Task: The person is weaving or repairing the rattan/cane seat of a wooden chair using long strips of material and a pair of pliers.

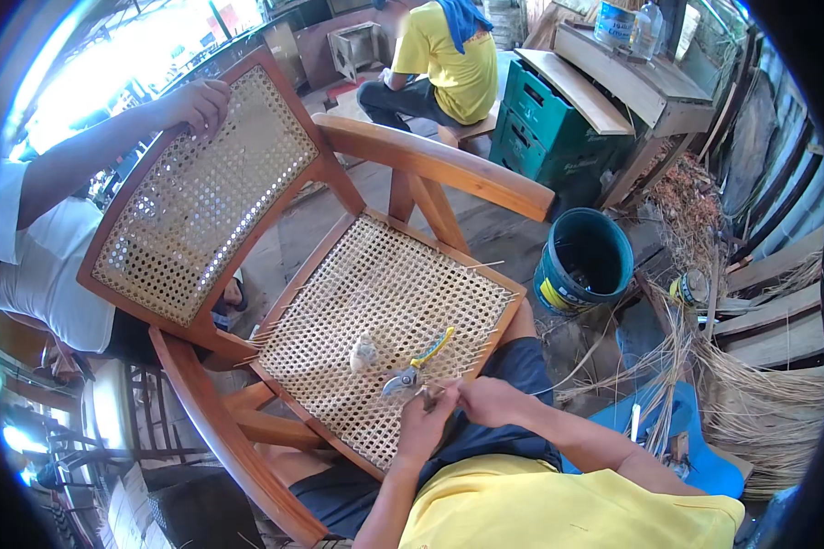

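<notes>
Left hand: We have it closed, with the fingers pinched on a small dark thing, low by the front edge of the seat.
Right hand: We have it curled shut just beside the left one, near the same edge. We cannot tell what is in its fingers.
Chair: It is brown wood, right in front of us, with its front edge by our lap.
Seat: It is woven with lots of little holes, and we see loose ends poking out along its sides.
Cutter: It lies on the seat near our left hand. Its grey head is on the hand's side, and its yellow handles point away from us.
Lump: It is small, pale and round, and it sits on the seat to the left of the cutter.
Back: It is woven too. A helper in white has a hand on its top edge.
Bucket: We see it to the right of the chair, dark green and standing up.
Strips: A big tan heap lies on our right, and some hang over a blue plastic thing.
Far side: Someone in yellow sits beside green crates.
</notes>
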{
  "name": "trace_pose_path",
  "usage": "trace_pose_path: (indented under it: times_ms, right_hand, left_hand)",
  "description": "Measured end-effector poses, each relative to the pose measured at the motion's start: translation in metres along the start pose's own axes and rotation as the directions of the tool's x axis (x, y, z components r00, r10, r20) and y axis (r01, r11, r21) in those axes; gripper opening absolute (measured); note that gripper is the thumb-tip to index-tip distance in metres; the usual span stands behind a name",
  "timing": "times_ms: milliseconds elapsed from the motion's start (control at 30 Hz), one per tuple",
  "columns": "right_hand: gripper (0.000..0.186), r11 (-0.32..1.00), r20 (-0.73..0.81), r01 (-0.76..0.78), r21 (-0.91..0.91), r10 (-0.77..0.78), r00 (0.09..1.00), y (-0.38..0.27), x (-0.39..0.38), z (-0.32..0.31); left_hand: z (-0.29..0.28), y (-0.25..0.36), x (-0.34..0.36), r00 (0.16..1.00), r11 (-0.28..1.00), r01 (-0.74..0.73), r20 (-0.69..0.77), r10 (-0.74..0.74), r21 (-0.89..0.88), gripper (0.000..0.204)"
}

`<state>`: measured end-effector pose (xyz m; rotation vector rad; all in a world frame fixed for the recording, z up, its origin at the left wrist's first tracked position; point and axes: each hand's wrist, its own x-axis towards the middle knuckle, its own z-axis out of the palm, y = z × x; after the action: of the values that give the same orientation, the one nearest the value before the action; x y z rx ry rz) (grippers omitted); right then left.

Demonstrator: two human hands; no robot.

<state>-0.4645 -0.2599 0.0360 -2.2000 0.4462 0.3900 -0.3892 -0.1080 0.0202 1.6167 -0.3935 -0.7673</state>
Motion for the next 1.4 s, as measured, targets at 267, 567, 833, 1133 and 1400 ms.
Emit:
trace_pose_path:
  times_ms: [267, 567, 833, 1133, 1400]
  right_hand:
    - [0.024, 0.937, -0.103, 0.252, 0.243, -0.233, 0.967, 0.028, -0.016, -0.030]
    - [0.017, 0.943, -0.618, -0.326, -0.064, 0.219, 0.755, 0.218, -0.213, -0.270]
    - [0.049, 0.263, -0.922, -0.931, -0.253, 0.225, 0.314, 0.356, -0.333, -0.344]
    - [0.047, 0.486, -0.924, -0.853, -0.191, 0.205, 0.324, 0.319, -0.244, -0.245]
    - [0.040, 0.937, -0.466, 0.301, 0.178, -0.189, 0.864, 0.020, -0.049, -0.029]
  left_hand:
    - [-0.051, -0.011, 0.020, 0.943, 0.970, 0.091, -0.293, -0.156, -0.224, 0.026]
    - [-0.111, -0.025, 0.028, 0.773, 0.893, -0.142, -0.611, -0.170, -0.427, 0.026]
    - [-0.156, -0.048, 0.032, 0.758, 0.563, -0.280, -0.539, -0.367, -0.777, 0.017]
    - [-0.106, -0.008, 0.025, 0.775, 0.864, -0.117, -0.589, -0.230, -0.490, 0.014]
    - [0.007, 0.018, -0.018, 0.982, 0.914, 0.090, 0.187, -0.015, -0.396, 0.010]
